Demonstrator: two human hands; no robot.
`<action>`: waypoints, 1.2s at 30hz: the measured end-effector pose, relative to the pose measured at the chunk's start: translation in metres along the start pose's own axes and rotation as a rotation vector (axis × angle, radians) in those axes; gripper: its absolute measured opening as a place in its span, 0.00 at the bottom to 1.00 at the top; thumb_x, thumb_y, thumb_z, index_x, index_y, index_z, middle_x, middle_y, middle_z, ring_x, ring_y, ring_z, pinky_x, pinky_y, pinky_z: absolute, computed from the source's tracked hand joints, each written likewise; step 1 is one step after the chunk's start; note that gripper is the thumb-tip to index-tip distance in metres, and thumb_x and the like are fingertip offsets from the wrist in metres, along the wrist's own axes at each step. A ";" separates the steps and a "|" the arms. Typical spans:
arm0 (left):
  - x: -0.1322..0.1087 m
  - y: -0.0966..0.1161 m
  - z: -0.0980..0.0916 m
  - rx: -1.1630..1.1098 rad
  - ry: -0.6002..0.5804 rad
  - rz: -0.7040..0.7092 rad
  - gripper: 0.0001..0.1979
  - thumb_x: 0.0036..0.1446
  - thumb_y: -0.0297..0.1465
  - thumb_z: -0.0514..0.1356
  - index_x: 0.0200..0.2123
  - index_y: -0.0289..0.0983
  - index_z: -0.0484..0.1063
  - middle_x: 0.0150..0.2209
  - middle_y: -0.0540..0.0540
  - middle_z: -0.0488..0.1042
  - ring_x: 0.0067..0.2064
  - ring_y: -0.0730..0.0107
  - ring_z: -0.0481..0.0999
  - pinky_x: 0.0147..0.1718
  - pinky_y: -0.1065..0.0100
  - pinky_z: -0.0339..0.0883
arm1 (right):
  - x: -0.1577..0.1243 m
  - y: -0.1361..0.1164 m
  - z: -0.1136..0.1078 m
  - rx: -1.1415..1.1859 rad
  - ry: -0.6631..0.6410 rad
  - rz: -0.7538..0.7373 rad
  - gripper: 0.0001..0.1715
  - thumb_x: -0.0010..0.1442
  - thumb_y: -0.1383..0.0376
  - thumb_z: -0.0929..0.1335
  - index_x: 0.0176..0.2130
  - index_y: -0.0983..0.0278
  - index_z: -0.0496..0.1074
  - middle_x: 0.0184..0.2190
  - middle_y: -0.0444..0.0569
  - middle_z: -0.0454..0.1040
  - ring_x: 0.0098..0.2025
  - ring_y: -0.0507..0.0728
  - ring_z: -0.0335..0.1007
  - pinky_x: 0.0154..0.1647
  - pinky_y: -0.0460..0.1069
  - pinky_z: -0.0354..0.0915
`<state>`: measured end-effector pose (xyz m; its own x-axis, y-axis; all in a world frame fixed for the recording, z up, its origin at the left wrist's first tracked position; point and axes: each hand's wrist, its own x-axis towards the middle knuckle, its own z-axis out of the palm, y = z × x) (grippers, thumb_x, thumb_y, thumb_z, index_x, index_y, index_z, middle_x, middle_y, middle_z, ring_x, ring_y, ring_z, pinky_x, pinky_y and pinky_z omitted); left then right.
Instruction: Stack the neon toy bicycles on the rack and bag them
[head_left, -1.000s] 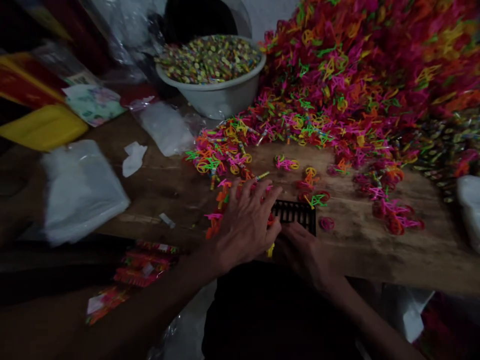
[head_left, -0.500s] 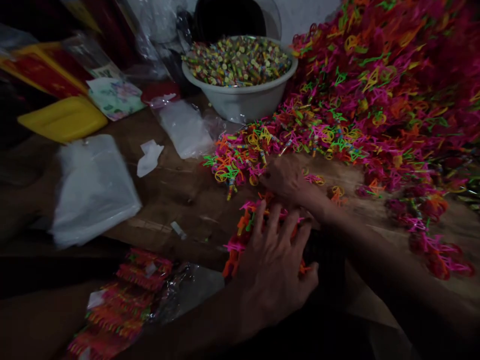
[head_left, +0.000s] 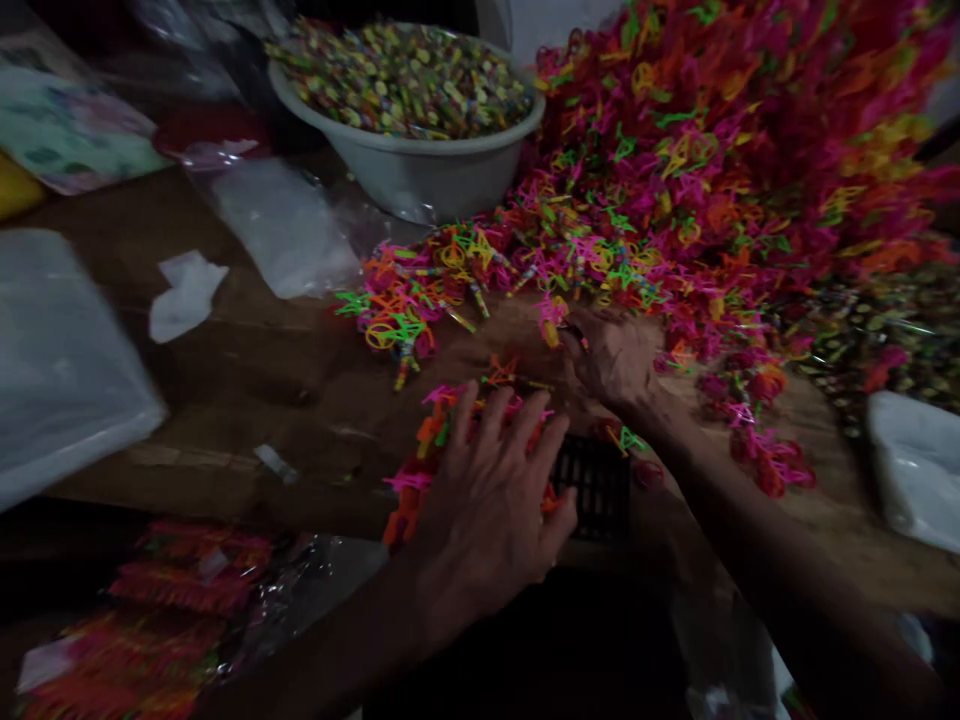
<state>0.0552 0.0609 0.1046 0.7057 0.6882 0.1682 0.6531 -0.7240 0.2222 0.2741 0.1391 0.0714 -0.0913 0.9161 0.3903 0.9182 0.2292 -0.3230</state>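
My left hand (head_left: 487,480) lies with its fingers spread over a row of bright orange, pink and green plastic pieces (head_left: 411,500). These sit at the left of a black slotted tray (head_left: 596,490), partly hidden under the hand. My right hand (head_left: 615,360) is farther off, its fingers curled down at the near edge of the loose pile. A pink and yellow plastic piece (head_left: 553,322) is right at its fingertips. What the fingers hold is too dark to make out. Under the right wrist lies a small green and orange piece (head_left: 624,440).
A heap of colourful plastic pieces (head_left: 720,180) rises at the back right. Behind stands a grey basin (head_left: 420,175) full of small patterned tubes. Clear plastic bags (head_left: 60,370) and a paper scrap (head_left: 184,295) lie left. Filled packs (head_left: 172,570) are at lower left.
The view has shifted right, so things appear farther left. My right hand has moved right, away from my left hand, uncovering the black tray's slots. My left hand stays spread on the pieces.
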 end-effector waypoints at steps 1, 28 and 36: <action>0.001 0.000 -0.001 0.006 -0.007 0.001 0.28 0.67 0.42 0.54 0.63 0.33 0.73 0.67 0.36 0.71 0.68 0.33 0.68 0.70 0.27 0.53 | -0.012 0.001 -0.006 -0.010 0.022 0.003 0.12 0.70 0.63 0.64 0.39 0.64 0.77 0.33 0.53 0.78 0.33 0.58 0.70 0.37 0.51 0.61; 0.034 -0.021 -0.015 -0.075 -0.027 -0.006 0.19 0.71 0.33 0.49 0.57 0.36 0.73 0.60 0.40 0.78 0.63 0.56 0.76 0.67 0.49 0.66 | -0.127 -0.053 -0.003 0.648 0.113 0.268 0.10 0.67 0.66 0.67 0.45 0.63 0.78 0.36 0.47 0.80 0.37 0.56 0.76 0.43 0.50 0.72; 0.034 -0.022 -0.002 -0.010 -0.056 -0.042 0.18 0.69 0.32 0.48 0.52 0.37 0.75 0.51 0.39 0.80 0.57 0.50 0.78 0.62 0.46 0.69 | -0.110 -0.069 0.012 0.714 0.084 0.321 0.11 0.70 0.63 0.66 0.46 0.61 0.79 0.41 0.46 0.82 0.41 0.56 0.77 0.45 0.50 0.72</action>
<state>0.0637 0.1005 0.1075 0.6919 0.7144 0.1048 0.6802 -0.6935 0.2375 0.2162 0.0263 0.0400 0.1917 0.9520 0.2387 0.4226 0.1394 -0.8955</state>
